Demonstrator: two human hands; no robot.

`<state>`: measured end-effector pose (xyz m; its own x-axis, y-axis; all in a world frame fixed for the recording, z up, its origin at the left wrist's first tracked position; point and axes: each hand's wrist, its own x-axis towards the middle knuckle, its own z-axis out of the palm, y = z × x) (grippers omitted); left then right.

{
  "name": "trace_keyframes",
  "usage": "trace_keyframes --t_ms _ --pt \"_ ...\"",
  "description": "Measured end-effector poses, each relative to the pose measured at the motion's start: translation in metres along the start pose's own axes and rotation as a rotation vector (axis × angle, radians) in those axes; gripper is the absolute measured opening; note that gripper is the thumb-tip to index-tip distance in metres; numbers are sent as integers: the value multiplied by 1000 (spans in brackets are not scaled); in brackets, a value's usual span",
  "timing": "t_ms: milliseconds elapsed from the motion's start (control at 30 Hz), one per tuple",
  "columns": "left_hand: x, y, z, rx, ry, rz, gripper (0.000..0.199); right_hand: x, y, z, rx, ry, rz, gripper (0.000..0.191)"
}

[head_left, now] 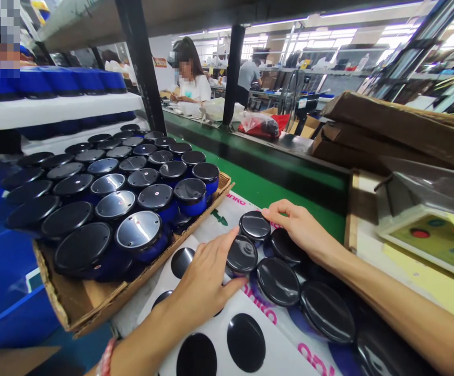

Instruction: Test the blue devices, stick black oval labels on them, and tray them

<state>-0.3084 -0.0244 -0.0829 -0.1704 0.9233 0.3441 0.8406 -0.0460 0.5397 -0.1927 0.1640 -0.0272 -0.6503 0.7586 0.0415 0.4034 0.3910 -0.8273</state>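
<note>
Canister (242,255) black-end up, axis seemingly vertical

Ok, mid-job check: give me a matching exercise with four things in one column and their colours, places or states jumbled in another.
Things:
1. left hand
2. right hand
3. cardboard tray
4. sheet

Descriptions:
A. fingertips at the edge of a black-topped container, green surface behind
B. white, with black circles
C. pink-and-white band at its wrist
D. brown, holding rows of containers

Pairs: 1-C, 2-A, 3-D, 4-B
</note>
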Motion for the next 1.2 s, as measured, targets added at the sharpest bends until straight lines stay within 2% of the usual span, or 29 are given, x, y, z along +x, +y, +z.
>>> trace_keyframes --t_ms 200,633,833,1033,1133,1200 --pt "1 -1 0 2 -5 -13 89 2 3 2 -78 19 -59 39" --pt "0 -3 2 -3 12 1 86 -4 1 5 -353 80 -263 24" --pt "1 -2 1 12 14 4 88 -10 -4 6 -586 127 -379 21" --pt "2 -2 0 -2 5 -4 86 -17 -11 11 -894 116 -484 23" --pt "3 2 -1 7 22 -27 83 -9 -11 2 -955 111 -481 30" --pt "6 8 -5 34 31 -43 81 -8 -19 -15 -964 127 -483 34"
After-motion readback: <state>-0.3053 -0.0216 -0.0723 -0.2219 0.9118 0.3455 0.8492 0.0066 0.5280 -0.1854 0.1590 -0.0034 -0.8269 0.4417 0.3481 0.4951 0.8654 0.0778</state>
